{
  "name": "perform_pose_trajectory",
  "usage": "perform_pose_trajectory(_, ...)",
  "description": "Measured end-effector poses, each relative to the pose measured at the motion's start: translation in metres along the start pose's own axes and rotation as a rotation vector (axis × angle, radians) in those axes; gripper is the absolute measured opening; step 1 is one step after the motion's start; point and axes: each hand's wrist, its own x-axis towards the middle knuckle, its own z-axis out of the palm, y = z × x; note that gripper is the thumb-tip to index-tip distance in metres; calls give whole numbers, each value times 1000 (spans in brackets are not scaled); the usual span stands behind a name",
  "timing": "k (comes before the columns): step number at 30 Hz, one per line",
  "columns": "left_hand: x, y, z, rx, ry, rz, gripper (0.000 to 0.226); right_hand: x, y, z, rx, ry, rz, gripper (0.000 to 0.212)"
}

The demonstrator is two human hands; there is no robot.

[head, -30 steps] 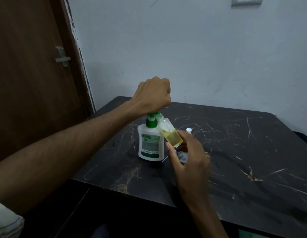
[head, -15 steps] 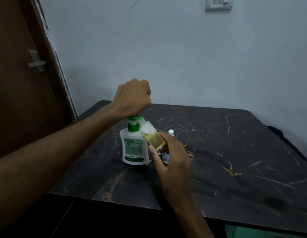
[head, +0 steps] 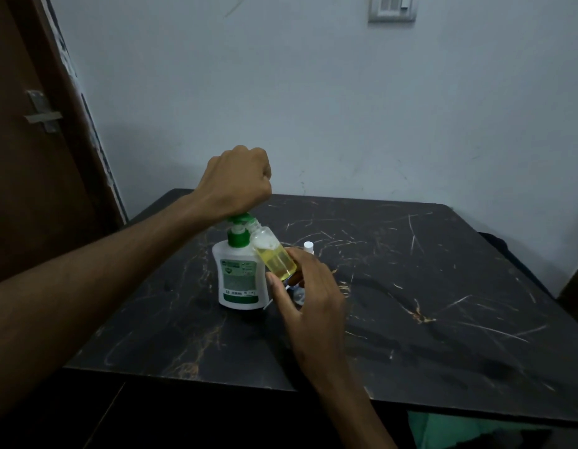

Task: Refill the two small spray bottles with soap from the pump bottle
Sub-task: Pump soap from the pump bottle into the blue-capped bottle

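A white pump bottle (head: 238, 280) with a green label and green pump head stands upright on the black marble table (head: 410, 286). My left hand (head: 237, 181) is a closed fist on top of the pump head. My right hand (head: 308, 293) holds a small clear spray bottle (head: 274, 256), tilted, its open neck right at the pump spout; it holds yellow liquid with white foam near the neck. A second small bottle (head: 300, 294) with a white cap (head: 308, 245) shows partly behind my right hand.
A brown door (head: 28, 140) with a metal latch stands at the left. A pale wall with a switch plate (head: 391, 7) rises behind the table. Something green (head: 443, 429) lies below the table's front edge.
The view has shifted, so the bottles sit further left in frame. The green pump head stands slightly higher above the collar than before. My right hand keeps the small bottle at the spout.
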Motion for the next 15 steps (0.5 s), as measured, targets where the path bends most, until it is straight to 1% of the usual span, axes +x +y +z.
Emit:
perform_pose_trajectory(4,-1,-2,3,13,-21,-9,27,-1,4,2,-2,-3,5,45)
perform_pose_trajectory(11,-1,-2,4,-1,-13,-29,35,-1,4,1,-11,7,-7,45)
perform_pose_trajectory(15,1,-2,3,-6,-37,-16,30,-1,3,2,2,20,-15,44)
